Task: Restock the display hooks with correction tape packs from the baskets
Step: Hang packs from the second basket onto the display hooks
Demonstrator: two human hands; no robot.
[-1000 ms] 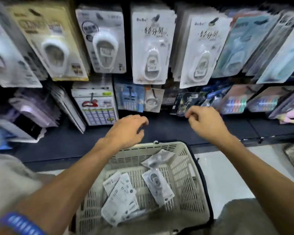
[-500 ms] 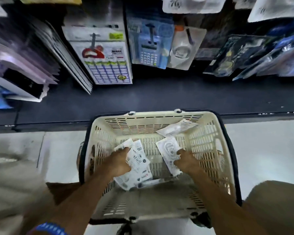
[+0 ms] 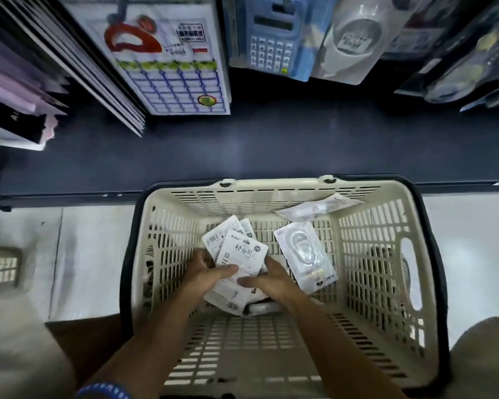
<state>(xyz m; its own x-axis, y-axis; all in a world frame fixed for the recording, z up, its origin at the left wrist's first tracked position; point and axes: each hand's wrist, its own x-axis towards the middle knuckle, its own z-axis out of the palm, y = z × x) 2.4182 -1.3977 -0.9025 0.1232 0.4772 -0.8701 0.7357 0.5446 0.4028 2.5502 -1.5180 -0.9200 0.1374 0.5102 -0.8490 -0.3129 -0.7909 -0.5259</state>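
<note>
Now both hands are down inside the cream plastic basket [image 3: 283, 194], where a second ago they were raised toward the display hooks. The left hand [image 3: 206, 273] and right hand [image 3: 267, 280] together grasp a small stack of correction tape packs [image 3: 241, 254] near the basket's middle, fingers curled around the lower edges. Half a second ago each hand touched a separate pack; gathering them suggests another load is about to go up to the hooks. One loose pack [image 3: 304, 259] lies just beside the right hand, and another [image 3: 317, 208] leans at the far right corner. The basket sits on a pale floor [image 3: 90, 254] against a dark shelf [image 3: 242, 145], with hanging stationery packages [image 3: 170, 56] above.
</note>
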